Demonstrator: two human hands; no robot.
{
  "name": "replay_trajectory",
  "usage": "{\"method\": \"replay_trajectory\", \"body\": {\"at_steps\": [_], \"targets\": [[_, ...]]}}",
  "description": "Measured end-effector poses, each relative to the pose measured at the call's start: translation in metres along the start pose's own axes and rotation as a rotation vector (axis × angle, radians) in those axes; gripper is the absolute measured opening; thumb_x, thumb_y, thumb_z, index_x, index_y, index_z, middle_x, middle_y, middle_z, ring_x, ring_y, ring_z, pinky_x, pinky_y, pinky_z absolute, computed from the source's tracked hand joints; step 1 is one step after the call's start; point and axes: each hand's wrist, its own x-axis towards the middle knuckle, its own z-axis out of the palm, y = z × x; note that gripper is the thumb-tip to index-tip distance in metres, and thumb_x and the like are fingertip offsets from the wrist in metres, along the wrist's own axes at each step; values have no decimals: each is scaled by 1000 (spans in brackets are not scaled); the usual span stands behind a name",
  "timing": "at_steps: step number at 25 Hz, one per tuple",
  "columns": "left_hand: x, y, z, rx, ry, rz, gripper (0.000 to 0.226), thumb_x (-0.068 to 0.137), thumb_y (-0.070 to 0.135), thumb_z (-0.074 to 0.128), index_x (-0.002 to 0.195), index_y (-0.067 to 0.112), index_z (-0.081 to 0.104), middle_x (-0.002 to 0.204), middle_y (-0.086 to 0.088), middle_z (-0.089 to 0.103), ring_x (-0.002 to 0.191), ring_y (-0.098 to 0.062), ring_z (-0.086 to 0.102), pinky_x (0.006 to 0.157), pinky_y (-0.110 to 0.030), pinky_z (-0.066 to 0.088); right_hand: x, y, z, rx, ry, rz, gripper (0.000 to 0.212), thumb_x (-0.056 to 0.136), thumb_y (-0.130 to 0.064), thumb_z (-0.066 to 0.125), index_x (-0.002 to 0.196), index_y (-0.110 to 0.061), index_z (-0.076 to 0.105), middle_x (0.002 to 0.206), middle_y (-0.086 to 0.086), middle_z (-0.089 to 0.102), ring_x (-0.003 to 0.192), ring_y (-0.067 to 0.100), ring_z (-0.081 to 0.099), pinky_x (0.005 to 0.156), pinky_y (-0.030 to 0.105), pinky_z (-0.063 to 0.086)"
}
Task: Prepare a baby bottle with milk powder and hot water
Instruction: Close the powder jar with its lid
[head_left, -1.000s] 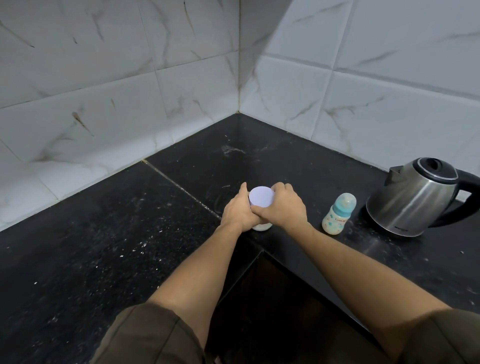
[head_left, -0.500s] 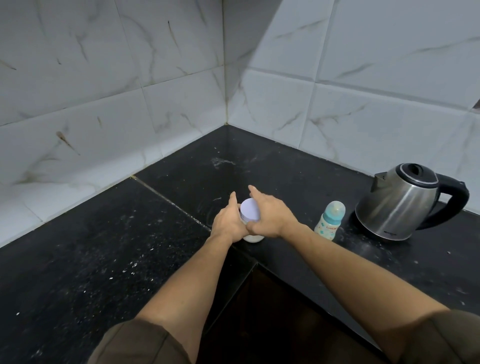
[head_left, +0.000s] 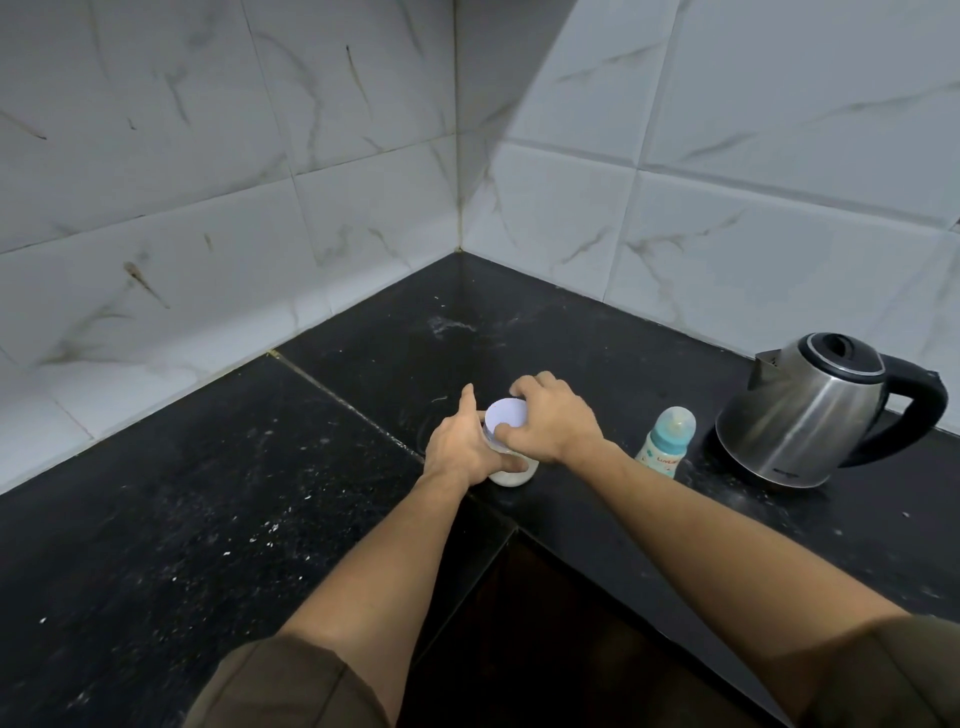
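Observation:
A small clear jar of white milk powder (head_left: 511, 475) stands on the black counter (head_left: 260, 493) near its inner corner. My left hand (head_left: 460, 449) wraps round the jar's body from the left. Its pale lilac lid (head_left: 506, 413) is gripped at the rim by the fingers and thumb of my right hand (head_left: 553, 421). To the right stands a baby bottle (head_left: 667, 441) with a teal collar and clear teat cap. Further right sits a steel electric kettle (head_left: 821, 413) with a black lid and handle.
White marble-look tiled walls (head_left: 311, 182) meet in a corner behind the counter. The counter is L-shaped, with a dark recess (head_left: 545, 649) below its inner edge between my forearms. White specks dust the counter's left part.
My right hand has shifted on the lid: its fingers, stretched forward half a second ago, now curl round the rim. The left hand stays on the jar. The camera view moved slightly.

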Motion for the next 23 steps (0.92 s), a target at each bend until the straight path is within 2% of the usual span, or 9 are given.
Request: {"method": "replay_trajectory", "body": {"at_steps": [2, 4, 8, 10, 13, 15, 19, 21, 23], "targets": [[0, 0, 0, 3, 1, 0, 148, 61, 46, 98, 167, 22, -2, 132, 18, 65, 124, -18, 59, 101, -41, 52, 0, -3, -1, 39, -112, -16, 74, 85, -52, 68, 149, -21, 48, 144, 2, 53, 130, 24, 53, 99, 42, 51], [0, 0, 0, 7, 0, -2, 149, 61, 46, 98, 167, 22, -2, 133, 17, 64, 126, -18, 59, 103, -42, 52, 2, -5, 2, -38, -92, 14, 73, 85, -59, 66, 145, -19, 51, 136, 2, 57, 118, 24, 59, 91, 39, 52], [-1, 1, -1, 23, 4, -11, 145, 63, 48, 97, 167, 23, 0, 131, 9, 63, 127, -21, 57, 104, -43, 52, 2, -5, -3, -295, 106, 110, 64, 90, -78, 46, 92, -16, 63, 83, -2, 58, 78, 19, 58, 76, 36, 46], [-2, 3, -1, 35, -5, -12, 143, 65, 46, 97, 167, 23, 0, 131, 7, 62, 128, -22, 56, 102, -41, 51, 3, -3, -5, -179, 108, 48, 60, 90, -74, 50, 99, -16, 65, 97, 0, 60, 90, 22, 61, 81, 38, 52], [0, 4, -2, 24, -5, -8, 146, 62, 46, 98, 168, 22, -1, 131, 14, 64, 126, -19, 58, 100, -40, 52, 5, -4, -7, -27, -146, -51, 65, 87, -55, 65, 141, -20, 56, 141, 3, 54, 123, 26, 56, 96, 43, 53], [0, 3, -1, 30, 1, -5, 147, 62, 46, 98, 168, 21, -1, 129, 16, 65, 125, -18, 58, 98, -38, 51, 7, -5, -4, -84, -173, -44, 60, 86, -55, 66, 134, -19, 61, 134, 5, 57, 112, 26, 61, 90, 41, 55], [0, 4, 0, 41, 17, -5, 145, 62, 47, 98, 168, 20, 2, 136, 11, 63, 131, -20, 53, 97, -36, 47, 8, -8, 3, -219, -18, 97, 68, 84, -75, 58, 117, -16, 64, 115, 3, 60, 90, 23, 58, 72, 36, 50], [0, 5, 0, 43, 18, -15, 144, 62, 46, 98, 167, 21, 3, 135, 7, 62, 131, -21, 53, 96, -36, 46, 10, -10, 1, -229, -1, 89, 73, 87, -77, 52, 122, -14, 62, 121, 5, 58, 100, 25, 60, 74, 37, 49], [3, 3, 0, 32, 11, -20, 146, 62, 46, 99, 167, 22, 0, 134, 12, 63, 131, -19, 53, 98, -35, 46, 13, -11, -4, -126, -122, 32, 75, 86, -68, 59, 140, -15, 53, 136, 6, 51, 119, 28, 56, 86, 41, 53]]}}
